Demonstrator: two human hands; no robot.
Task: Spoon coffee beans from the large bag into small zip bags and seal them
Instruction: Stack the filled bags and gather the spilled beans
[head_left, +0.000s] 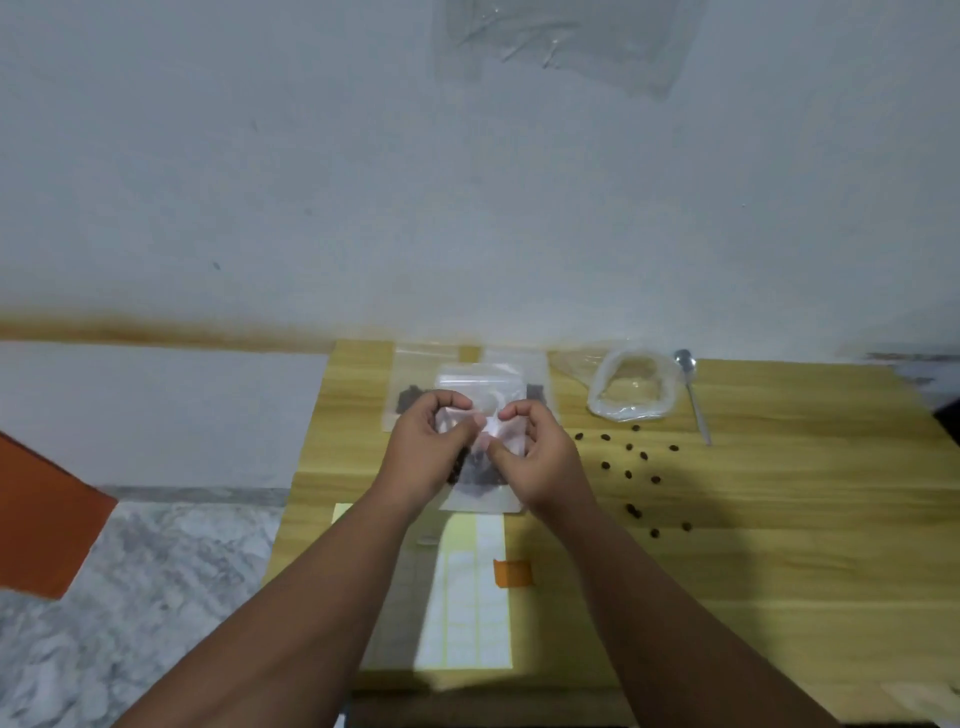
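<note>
While both hands pinch its upper edge, one small zip bag with dark coffee beans in its lower half sits at the middle of the wooden table. The left hand and the right hand each have fingers and thumb curled onto the clear plastic, their fingertips nearly meeting. I cannot tell from my feed whether the zip strip is closed.

I count two more small bags on the table just behind the hands, a left one and a right one, each showing dark beans. One large bag, clear with its mouth rolled open, lies to the right of them. One metal spoon lies just beside it, bowl toward the wall. About a dozen loose beans are scattered on the wood in front of the large bag, to the right of the right hand.

Nearer to me, between the forearms, lie one sheet of white labels and one small orange tab. One clear plastic sheet hangs on the wall.
</note>
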